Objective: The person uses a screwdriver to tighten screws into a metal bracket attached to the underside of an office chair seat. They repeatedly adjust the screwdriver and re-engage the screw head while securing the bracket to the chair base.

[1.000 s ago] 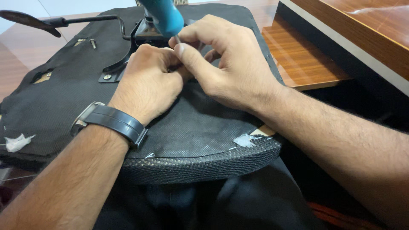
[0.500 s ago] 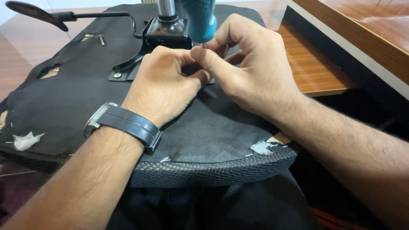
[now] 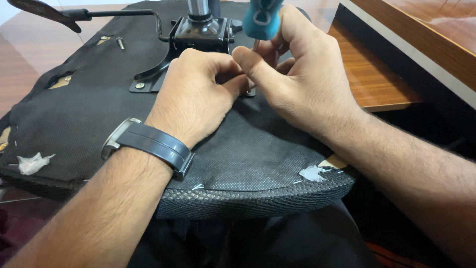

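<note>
Evidently the fingertips (image 3: 240, 62) of both hands meet over one small spot on the black metal mounting plate (image 3: 148, 82) under an upturned office-chair seat (image 3: 84, 119). The left hand (image 3: 196, 97) is curled nearly closed, thumb pressed toward the index finger as if pinching something tiny, probably a screw, though the piece itself is hidden. The right hand (image 3: 302, 82) is wrapped closed around a screwdriver: its teal handle (image 3: 263, 20) rises above the knuckles, and the thin shaft (image 3: 255, 45) runs down between the fingers toward the plate.

A screw that size would be light, hard and easy to drop, so a fingertip pinch suits it; the screwdriver looks stiff and light, best held by its thick handle. The seat, lying across the person's lap, looks bulky and moderately heavy, with a firm base under soft black fabric and a mesh edge (image 3: 258, 201).

Farther out, a dark wristwatch (image 3: 148, 146) sits on the left wrist. A black adjustment lever (image 3: 89, 14) reaches left from the mechanism (image 3: 201, 32), and a loose bolt (image 3: 120, 43) stands in the fabric. White scraps (image 3: 32, 163) cling near the edge. A wooden desk (image 3: 377, 74) lies to the right.
</note>
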